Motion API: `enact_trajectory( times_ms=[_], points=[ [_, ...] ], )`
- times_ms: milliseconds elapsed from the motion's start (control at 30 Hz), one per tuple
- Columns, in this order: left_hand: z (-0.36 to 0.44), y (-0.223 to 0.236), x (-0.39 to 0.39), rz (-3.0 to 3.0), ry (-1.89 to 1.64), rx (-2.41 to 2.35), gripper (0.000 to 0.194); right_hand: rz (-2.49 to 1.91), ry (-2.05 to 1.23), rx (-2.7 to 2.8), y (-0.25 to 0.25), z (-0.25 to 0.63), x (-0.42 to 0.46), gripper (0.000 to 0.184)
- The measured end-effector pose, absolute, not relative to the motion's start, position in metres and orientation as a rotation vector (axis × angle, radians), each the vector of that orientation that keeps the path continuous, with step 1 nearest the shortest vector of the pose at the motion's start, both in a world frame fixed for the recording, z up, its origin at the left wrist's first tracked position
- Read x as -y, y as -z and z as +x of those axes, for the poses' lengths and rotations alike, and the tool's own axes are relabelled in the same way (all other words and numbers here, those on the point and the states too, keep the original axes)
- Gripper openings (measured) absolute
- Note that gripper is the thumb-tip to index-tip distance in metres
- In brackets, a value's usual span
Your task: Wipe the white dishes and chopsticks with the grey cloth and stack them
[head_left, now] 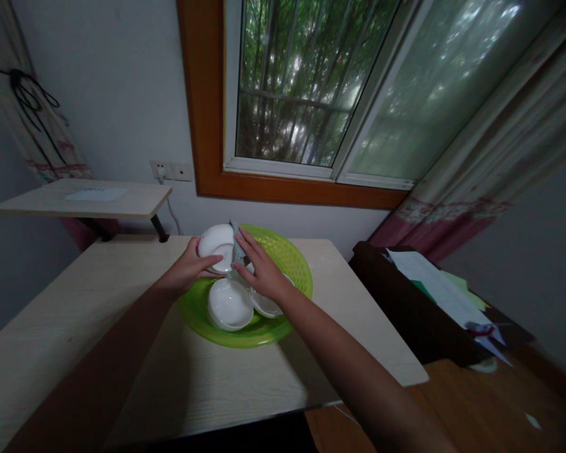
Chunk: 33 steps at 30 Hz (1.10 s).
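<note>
My left hand (194, 264) grips a white bowl (216, 242), tilted on its side above a green plastic basket (245, 340). The thumb lies across the bowl and the fingers go behind it. Against the bowl's right side my right hand (261, 267) presses a grey cloth (238, 244), its fingers closed over it. Below them a second white bowl (230, 304) sits upright in the basket. Another white bowl (265, 306) rests to its right, partly hidden under my right hand and wrist.
The basket stands on a pale wooden table (136, 352). At the back left is a raised shelf (136, 201) with a paper on it. A window (306, 94) is behind. Right of the table, papers (434, 283) lie on a dark brown piece of furniture (391, 308).
</note>
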State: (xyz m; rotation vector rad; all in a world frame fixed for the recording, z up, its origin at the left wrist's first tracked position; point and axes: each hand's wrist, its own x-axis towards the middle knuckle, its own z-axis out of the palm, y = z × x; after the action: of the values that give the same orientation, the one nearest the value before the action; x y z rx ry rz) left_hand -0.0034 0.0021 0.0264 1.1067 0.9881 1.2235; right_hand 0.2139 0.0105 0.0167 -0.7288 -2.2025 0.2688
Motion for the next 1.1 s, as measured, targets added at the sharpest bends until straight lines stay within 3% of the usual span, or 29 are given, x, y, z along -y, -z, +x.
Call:
enact_trajectory(
  times_ms=[300, 667, 1100],
  points=[
    [-0.011, -0.026, -0.002, 1.097, -1.149, -0.856, 0.059, -0.796, -0.464, 1.998, -0.007, 0.217, -0.02, 0.076],
    [-0.019, -0.027, -0.005, 1.086, -0.987, -0.694, 0.062, -0.941, -0.632, 1.813, 0.004, 0.22, -0.03, 0.065],
    [-0.024, -0.018, -0.01, 0.998, -1.201, -0.693, 0.056, -0.892, -0.53, 1.873, -0.001, 0.219, -0.032, 0.051]
  ],
)
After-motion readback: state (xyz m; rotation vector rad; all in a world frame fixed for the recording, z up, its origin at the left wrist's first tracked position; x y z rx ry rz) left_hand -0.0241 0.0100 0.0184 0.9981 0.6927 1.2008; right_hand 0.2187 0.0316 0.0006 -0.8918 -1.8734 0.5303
